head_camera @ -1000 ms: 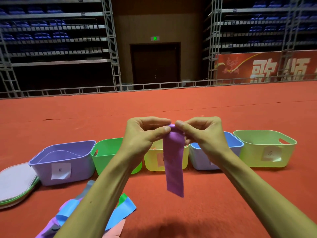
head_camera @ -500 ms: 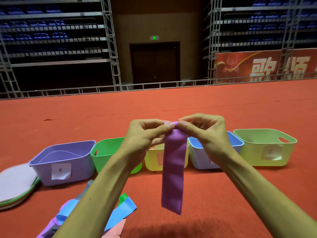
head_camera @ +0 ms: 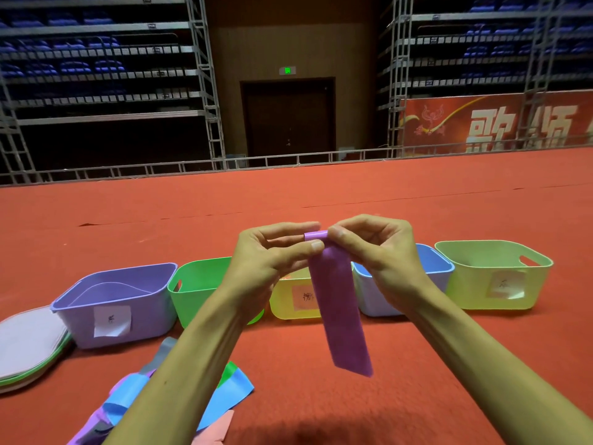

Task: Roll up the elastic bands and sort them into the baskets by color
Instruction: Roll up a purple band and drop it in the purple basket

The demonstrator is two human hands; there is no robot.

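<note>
A purple elastic band (head_camera: 340, 309) hangs in the air in front of me, its top end curled into a small roll between my fingertips. My left hand (head_camera: 266, 261) pinches the roll from the left and my right hand (head_camera: 378, 252) pinches it from the right. Behind them a row of baskets stands on the red carpet: purple basket (head_camera: 118, 303), green basket (head_camera: 195, 284), yellow basket (head_camera: 288, 303), blue basket (head_camera: 430, 268) and light-green basket (head_camera: 494, 277). A heap of loose bands (head_camera: 224, 396), blue, purple, green, grey and pink, lies at lower left under my left forearm.
A stack of flat round pads (head_camera: 29, 342) lies at the far left beside the purple basket. Red carpet (head_camera: 321, 200) stretches behind the baskets to a metal rail and scaffolding. Paper labels are stuck on the basket fronts.
The band's hanging tail swung and its lower end now tilts right. The roll at the top has grown slightly as my fingers turn it. My hands rose a little.
</note>
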